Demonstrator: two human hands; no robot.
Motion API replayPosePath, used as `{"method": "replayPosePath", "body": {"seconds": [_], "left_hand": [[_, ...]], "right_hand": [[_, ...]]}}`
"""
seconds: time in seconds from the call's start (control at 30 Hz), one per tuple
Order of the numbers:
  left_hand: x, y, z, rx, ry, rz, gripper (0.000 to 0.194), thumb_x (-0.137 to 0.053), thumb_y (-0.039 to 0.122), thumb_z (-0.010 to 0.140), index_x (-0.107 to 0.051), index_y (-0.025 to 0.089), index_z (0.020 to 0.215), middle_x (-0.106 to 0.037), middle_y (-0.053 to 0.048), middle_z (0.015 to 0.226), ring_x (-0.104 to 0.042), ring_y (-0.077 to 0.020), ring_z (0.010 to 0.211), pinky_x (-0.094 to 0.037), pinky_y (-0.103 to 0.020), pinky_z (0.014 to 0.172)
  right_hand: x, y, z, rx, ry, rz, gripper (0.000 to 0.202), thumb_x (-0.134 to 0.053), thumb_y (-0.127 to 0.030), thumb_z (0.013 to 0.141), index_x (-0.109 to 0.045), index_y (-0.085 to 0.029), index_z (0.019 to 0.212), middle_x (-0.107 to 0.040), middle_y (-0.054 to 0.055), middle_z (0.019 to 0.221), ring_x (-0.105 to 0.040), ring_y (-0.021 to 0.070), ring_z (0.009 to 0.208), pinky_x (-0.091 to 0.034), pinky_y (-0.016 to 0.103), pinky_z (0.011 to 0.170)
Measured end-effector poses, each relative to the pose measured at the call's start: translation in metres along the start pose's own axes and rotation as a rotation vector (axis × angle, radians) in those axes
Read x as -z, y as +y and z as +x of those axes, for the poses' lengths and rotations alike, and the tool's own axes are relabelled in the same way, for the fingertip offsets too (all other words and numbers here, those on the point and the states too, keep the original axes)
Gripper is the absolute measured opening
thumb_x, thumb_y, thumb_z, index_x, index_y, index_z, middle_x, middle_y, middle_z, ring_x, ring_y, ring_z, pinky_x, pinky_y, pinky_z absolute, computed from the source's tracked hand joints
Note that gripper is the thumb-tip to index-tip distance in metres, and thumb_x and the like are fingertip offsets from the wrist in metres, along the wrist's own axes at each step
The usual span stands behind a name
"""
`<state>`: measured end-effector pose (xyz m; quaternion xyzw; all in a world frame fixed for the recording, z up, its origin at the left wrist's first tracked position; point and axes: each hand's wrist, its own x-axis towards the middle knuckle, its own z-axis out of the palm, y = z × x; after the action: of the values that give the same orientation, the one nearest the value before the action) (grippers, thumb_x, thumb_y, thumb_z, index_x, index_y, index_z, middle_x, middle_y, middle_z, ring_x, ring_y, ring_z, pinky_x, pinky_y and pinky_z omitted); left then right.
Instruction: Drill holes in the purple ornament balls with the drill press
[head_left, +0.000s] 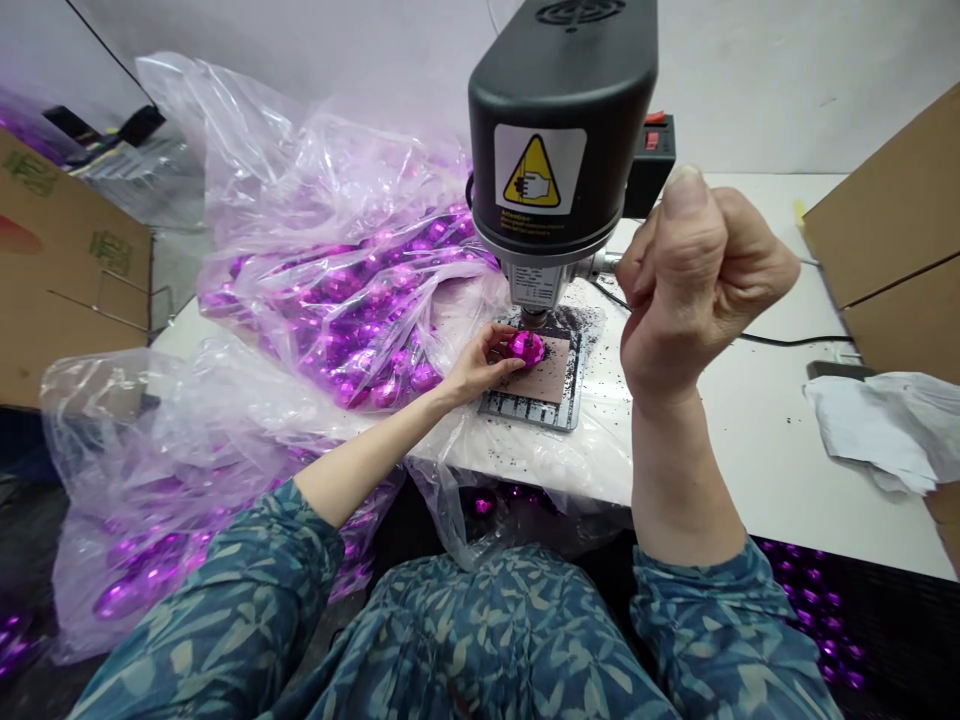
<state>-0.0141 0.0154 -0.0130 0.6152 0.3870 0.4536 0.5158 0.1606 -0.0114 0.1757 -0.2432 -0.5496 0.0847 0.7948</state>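
My left hand pinches a shiny magenta faceted ball between thumb and fingers. The ball rests on a brown board that lies on the slotted metal base of a small bench drill press. Directly over the ball is the drill's chuck; whether a bit touches the ball I cannot tell. Raised at the machine's right side, my right hand is closed in a fist round the feed handle. Only the handle's metal inner end shows; the fist hides its grip.
Clear plastic bags full of purple balls spread over the left of the white table and hang below its edge. Dark shavings surround the base. Cardboard boxes flank both sides. White cloth or paper and a black cable lie at right.
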Motion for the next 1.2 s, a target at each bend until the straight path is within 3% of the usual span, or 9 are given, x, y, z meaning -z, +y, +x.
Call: {"method": "replayPosePath", "body": {"seconds": [0.2,0.4,0.67,0.77,0.87,1.0,1.2], "left_hand": [[-0.002,-0.008,-0.001,-0.008,0.031,-0.018,0.078,-0.091,0.062,0.079,-0.06,0.021,0.138,-0.075,-0.012,0.124,-0.074,-0.0219,0.102,-0.06,-0.037,0.093],[-0.004,-0.005,0.001,-0.036,0.036,0.034,0.067,-0.081,0.062,0.089,-0.065,0.021,0.14,-0.075,-0.013,0.129,-0.071,-0.0281,0.123,-0.056,-0.044,0.11],[-0.006,-0.001,-0.002,-0.021,0.025,0.133,0.066,-0.088,0.055,0.084,-0.067,0.021,0.137,-0.078,-0.009,0.11,-0.071,-0.0208,0.09,-0.06,-0.038,0.087],[-0.008,0.001,-0.005,-0.048,0.024,0.182,0.067,-0.088,0.055,0.085,-0.065,0.019,0.136,-0.076,-0.009,0.108,-0.069,-0.0193,0.087,-0.06,-0.036,0.082],[-0.013,0.002,-0.01,-0.079,0.016,0.199,0.067,-0.089,0.053,0.084,-0.064,0.018,0.135,-0.076,-0.011,0.116,-0.069,-0.0184,0.087,-0.059,-0.034,0.081],[-0.019,-0.001,-0.014,-0.141,0.023,0.219,0.066,-0.088,0.052,0.083,-0.062,0.02,0.135,-0.072,-0.014,0.133,-0.071,-0.0221,0.104,-0.058,-0.036,0.091],[-0.023,-0.005,-0.013,-0.11,0.082,0.213,0.063,-0.085,0.057,0.086,-0.063,0.02,0.132,-0.073,-0.012,0.127,-0.07,-0.0218,0.104,-0.058,-0.036,0.092]], "right_hand": [[0.0,0.0,0.0,0.019,-0.023,-0.037,0.068,-0.062,-0.068,0.093,-0.027,-0.025,0.056,-0.027,-0.005,0.046,-0.026,0.0088,0.04,-0.023,0.035,0.042],[-0.001,0.001,-0.001,0.033,-0.012,0.071,0.065,-0.07,-0.058,0.094,-0.031,-0.023,0.055,-0.029,-0.006,0.047,-0.026,0.0076,0.041,-0.02,0.034,0.043],[-0.002,-0.001,-0.001,0.003,0.003,0.07,0.065,-0.072,-0.063,0.089,-0.034,-0.024,0.053,-0.031,-0.005,0.046,-0.027,0.0082,0.04,-0.02,0.034,0.043],[-0.002,-0.001,-0.001,0.009,-0.002,0.033,0.066,-0.068,-0.067,0.091,-0.034,-0.025,0.053,-0.031,-0.005,0.044,-0.028,0.0092,0.039,-0.022,0.036,0.042],[-0.002,-0.001,0.0,0.011,0.006,0.044,0.066,-0.069,-0.066,0.09,-0.034,-0.024,0.052,-0.03,-0.006,0.045,-0.027,0.0086,0.039,-0.021,0.036,0.043],[-0.002,-0.001,0.0,0.011,-0.006,0.119,0.063,-0.073,-0.058,0.09,-0.038,-0.023,0.052,-0.031,-0.006,0.047,-0.028,0.0062,0.04,-0.02,0.033,0.044],[0.0,0.002,0.0,0.02,-0.006,0.029,0.066,-0.07,-0.063,0.092,-0.032,-0.024,0.053,-0.03,-0.006,0.046,-0.027,0.0086,0.04,-0.022,0.036,0.041]]}}
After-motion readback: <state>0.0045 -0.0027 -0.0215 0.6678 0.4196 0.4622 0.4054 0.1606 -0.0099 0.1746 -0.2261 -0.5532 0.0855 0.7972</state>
